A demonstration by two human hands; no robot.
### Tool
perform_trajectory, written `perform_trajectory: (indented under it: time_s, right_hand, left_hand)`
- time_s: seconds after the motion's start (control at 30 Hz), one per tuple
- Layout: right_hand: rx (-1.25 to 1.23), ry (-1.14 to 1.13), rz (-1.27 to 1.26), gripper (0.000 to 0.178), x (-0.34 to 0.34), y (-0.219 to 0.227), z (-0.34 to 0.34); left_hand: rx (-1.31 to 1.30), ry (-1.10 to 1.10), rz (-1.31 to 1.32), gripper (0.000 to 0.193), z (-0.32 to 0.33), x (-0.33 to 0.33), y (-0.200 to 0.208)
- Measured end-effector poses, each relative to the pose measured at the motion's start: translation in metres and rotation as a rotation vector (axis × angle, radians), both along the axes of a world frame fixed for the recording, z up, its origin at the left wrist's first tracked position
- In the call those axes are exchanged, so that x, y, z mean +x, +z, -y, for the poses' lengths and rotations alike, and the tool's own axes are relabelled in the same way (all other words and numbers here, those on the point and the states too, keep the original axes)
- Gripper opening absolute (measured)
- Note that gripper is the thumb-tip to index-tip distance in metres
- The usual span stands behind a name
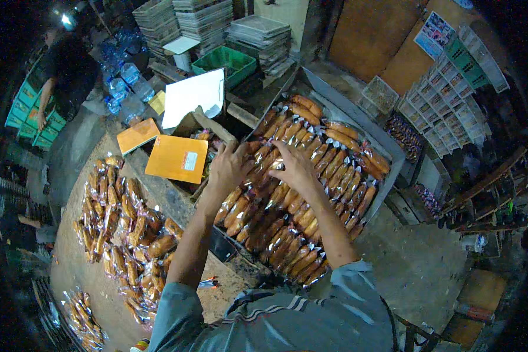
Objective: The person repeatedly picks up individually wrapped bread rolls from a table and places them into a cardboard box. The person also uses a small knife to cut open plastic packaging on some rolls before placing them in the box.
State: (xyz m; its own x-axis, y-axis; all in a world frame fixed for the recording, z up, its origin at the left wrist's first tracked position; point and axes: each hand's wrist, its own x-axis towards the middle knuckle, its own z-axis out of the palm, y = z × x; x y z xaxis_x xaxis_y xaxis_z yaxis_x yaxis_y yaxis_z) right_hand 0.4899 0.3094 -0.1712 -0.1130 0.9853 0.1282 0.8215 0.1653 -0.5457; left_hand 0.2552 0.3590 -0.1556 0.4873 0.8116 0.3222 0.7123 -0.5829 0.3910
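Observation:
Many bagged bread loaves [299, 226] lie packed in slanting rows inside a large grey metal bin [387, 188]. Over the bin's left side, my left hand [227, 167] has its fingers bent and apart, by the ends of some loaves. My right hand [296, 170] hovers at the upper middle of the rows, thumb and forefinger spread in a wide curve, so it is open. Between the hands lie shiny wrapped loaves [261, 164]. Whether my fingertips press on the wrapping is hard to see. Several loaves [305, 108] lie crosswise at the bin's far end.
On the left, a brown table [70, 258] bears a heap of bagged loaves [129, 229]. Orange notebooks [177, 158] and a white board [193, 97] rest by an open box. Behind are a green crate [226, 64], stacked trays and water bottles [129, 88]. A person stands far left.

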Motion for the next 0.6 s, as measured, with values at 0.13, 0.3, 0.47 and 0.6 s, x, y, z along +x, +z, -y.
perform_trajectory:
  time_s: [0.13,0.3,0.47,0.6]
  right_hand:
    - [0.064,-0.084,-0.099,0.086,-0.001,0.002,-0.007]
    - [-0.043,-0.057,0.027,0.086,-0.002,0.011,-0.010]
    - [-0.065,-0.024,0.086,0.083,0.002,0.003,-0.017]
    - [-0.062,-0.018,0.005,0.074,0.008,-0.007,-0.018]
  left_hand:
    - [0.049,-0.012,-0.017,0.057,-0.007,-0.002,-0.007]
    - [0.017,0.015,-0.339,0.072,-0.008,0.016,-0.011]
    - [-0.072,0.103,-0.316,0.076,-0.007,0.034,-0.011]
    - [0.024,0.126,-0.281,0.067,-0.009,0.040,-0.016]
